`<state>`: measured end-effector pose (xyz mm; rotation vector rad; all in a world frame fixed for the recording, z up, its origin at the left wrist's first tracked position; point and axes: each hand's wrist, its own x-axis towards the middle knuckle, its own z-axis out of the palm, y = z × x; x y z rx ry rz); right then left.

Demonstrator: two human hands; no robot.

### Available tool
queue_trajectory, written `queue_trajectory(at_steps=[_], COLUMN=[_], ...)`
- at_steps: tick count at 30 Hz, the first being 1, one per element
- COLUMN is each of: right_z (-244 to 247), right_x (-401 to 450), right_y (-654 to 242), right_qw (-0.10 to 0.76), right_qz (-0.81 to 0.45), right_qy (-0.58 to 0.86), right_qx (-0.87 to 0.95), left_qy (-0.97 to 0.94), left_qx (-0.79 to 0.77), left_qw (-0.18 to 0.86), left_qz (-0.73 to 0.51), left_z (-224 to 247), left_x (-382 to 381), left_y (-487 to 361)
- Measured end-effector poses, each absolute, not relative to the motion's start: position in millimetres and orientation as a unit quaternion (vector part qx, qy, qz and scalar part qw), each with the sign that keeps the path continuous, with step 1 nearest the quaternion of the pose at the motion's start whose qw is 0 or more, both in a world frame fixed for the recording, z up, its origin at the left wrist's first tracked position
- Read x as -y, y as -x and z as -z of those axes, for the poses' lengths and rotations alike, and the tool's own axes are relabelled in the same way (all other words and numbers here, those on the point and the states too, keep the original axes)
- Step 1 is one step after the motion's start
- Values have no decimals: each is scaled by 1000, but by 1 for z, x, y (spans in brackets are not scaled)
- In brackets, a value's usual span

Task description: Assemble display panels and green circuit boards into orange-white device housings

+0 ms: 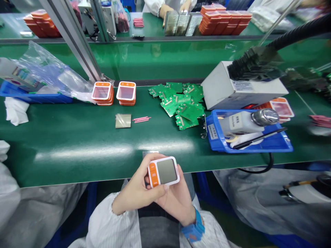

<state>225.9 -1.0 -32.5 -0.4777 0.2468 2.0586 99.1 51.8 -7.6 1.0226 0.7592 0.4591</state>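
Green workbench [77, 137], w/ a co-worker's hand [165, 13] at the bench opp. White-orange device [167, 171] is held up near the bench's front edge, screen showing, btwn both hands. L hand [141, 187]: pinching it, thumb at lower edge, fingers bent round the upper L side. R hand [178, 201], blue wristband [194, 227] on, supports it from below & R; most fingers hidden, can't tell if spread. Beyond: stack of orange-white casings [102, 95], sq. panel [123, 121] w/ pink strips [141, 119] just R, pile of green PCBs [190, 112], then blue tray [219, 145] w/ bottle [240, 123] + pen [258, 138].
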Motion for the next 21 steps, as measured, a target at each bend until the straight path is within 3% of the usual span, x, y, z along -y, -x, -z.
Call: queue_trajectory(at_steps=[8, 15, 17, 21], right_z=[20, -33, -58, -96], right_x=[-6, -53, -77, -148], right_y=[-230, -281, -286, -274], right_qw=[500, 580, 593, 593], right_qz=[-836, -734, -702, -688], right_qy=[205, 351, 390, 394], right_qx=[-94, 31, 61, 141], left_qy=[-421, -455, -506, -727], left_qx=[-340, -337, -363, -314], left_qw=[813, 746, 699, 509], left_qz=[-215, -351, -352, -338], left_z=[4, 9, 15, 34], left_x=[-54, -68, -80, -116], left_y=[-99, -142, -159, -185])
